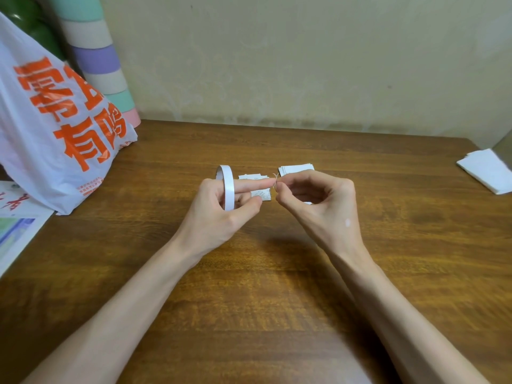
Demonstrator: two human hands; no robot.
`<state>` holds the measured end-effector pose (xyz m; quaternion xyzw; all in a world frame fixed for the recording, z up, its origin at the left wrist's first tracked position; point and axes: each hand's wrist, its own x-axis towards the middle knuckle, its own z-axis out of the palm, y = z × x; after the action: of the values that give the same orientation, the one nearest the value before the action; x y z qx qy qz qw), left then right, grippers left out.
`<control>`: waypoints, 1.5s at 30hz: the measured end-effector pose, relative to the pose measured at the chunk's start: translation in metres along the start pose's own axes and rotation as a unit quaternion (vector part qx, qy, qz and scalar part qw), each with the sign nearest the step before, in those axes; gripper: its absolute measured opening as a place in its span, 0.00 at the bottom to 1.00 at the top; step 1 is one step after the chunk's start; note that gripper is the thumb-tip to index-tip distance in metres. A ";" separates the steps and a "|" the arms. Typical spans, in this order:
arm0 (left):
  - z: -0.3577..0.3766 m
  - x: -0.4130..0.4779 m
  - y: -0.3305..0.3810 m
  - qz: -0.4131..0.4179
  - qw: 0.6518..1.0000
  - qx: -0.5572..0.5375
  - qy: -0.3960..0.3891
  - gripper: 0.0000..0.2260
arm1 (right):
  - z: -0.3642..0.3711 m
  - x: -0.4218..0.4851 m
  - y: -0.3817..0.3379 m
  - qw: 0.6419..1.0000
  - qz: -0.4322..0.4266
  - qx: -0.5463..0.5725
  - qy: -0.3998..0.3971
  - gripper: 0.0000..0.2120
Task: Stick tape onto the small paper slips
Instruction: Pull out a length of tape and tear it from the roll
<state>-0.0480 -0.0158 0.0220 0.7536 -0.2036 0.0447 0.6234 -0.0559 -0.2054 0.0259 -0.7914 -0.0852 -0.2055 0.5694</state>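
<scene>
White tape roll rings left hand's rightward forefinger (axis left-right, gripped); right hand pinches its end.

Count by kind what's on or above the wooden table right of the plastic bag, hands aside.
White tape roll, ringing a left hand finger: 1
Groups of small white paper slips, one stack, one loose spread: 2
Folded white tissue: 1
Total: 4

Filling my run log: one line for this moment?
left hand: tape roll around index finger | right hand: pinches thin strip at left fingertip | paper slips: on table
</scene>
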 end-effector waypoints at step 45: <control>0.001 0.001 0.000 -0.091 0.990 -0.102 0.028 0.13 | 0.002 0.003 0.004 0.998 -0.006 -0.034 0.047 0.07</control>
<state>-0.0469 -0.0169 0.0219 0.7002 -0.1202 -0.0119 0.7036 -0.0515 -0.2054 0.0227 -0.7993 -0.0561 -0.2484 0.5444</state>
